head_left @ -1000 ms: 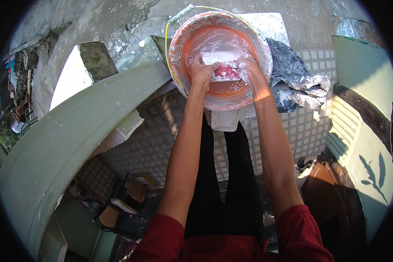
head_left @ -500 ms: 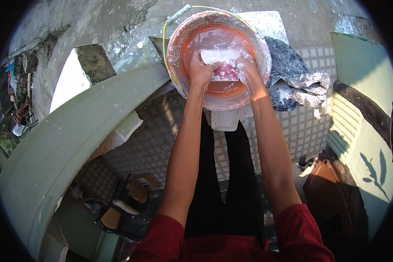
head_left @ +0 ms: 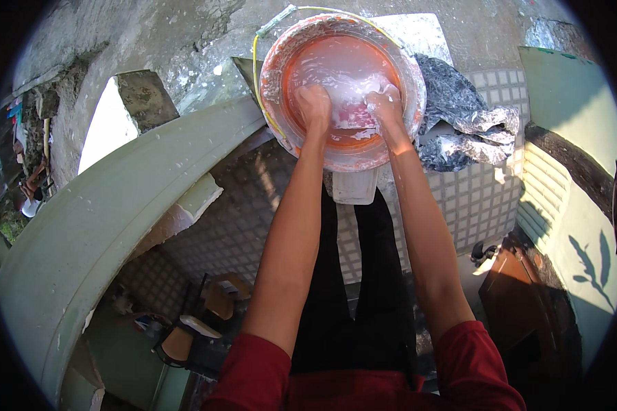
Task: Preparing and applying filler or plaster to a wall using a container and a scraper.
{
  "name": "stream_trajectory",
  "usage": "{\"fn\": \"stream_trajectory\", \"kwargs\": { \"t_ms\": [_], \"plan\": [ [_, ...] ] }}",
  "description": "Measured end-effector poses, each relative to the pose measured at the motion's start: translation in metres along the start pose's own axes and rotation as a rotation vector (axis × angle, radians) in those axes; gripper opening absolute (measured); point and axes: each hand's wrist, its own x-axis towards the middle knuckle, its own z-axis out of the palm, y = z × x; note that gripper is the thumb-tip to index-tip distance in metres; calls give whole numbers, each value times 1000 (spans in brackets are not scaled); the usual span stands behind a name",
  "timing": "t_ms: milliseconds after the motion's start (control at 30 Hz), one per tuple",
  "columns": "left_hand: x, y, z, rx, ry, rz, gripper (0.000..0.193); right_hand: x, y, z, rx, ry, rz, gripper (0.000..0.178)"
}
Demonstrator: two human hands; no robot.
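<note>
A round orange bucket [head_left: 413, 137], its rim crusted with white, holds milky water. Both my hands reach into it, with the fingers partly under the surface. A flat rectangular piece [head_left: 360, 118], reddish pink and smeared white, lies between them, mostly hidden by the cloudy water. My left hand [head_left: 313, 104] is curled closed at the left of the piece, its fingertips out of sight. At the other end, my right hand [head_left: 384, 106], coated in white, grips the piece near the pink part.
A yellow bucket handle [head_left: 255, 68] rests outward at the left. Crumpled dark plastic [head_left: 459, 103], spattered white, lies right of the bucket; a white board [head_left: 421, 35] is behind. A translucent container [head_left: 354, 187] stands at the near side. A curved green ledge [head_left: 110, 198] runs along the left.
The rectangular piece has gone down from the surface into the milky water, which now ripples and foams over it. My left hand has closed more and turned knuckles up.
</note>
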Motion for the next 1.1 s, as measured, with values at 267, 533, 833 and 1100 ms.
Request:
{"fn": "stream_trajectory", "kwargs": {
  "t_ms": [267,533,833,1100],
  "plan": [
    [-12,3,-14,234,-164,37,34,-3,-8,-1,-89,3,-53,29],
    [-10,15,-17,263,-102,-40,27,1,5,-2,253,-60,17,36],
    [-3,8,-17,-438,-577,-333,49,-5,-33,-11,488,-225,368,49],
    [-2,14,-30,-478,-557,-276,51,-6,-26,15,524,-103,198,36]
  ]
}}
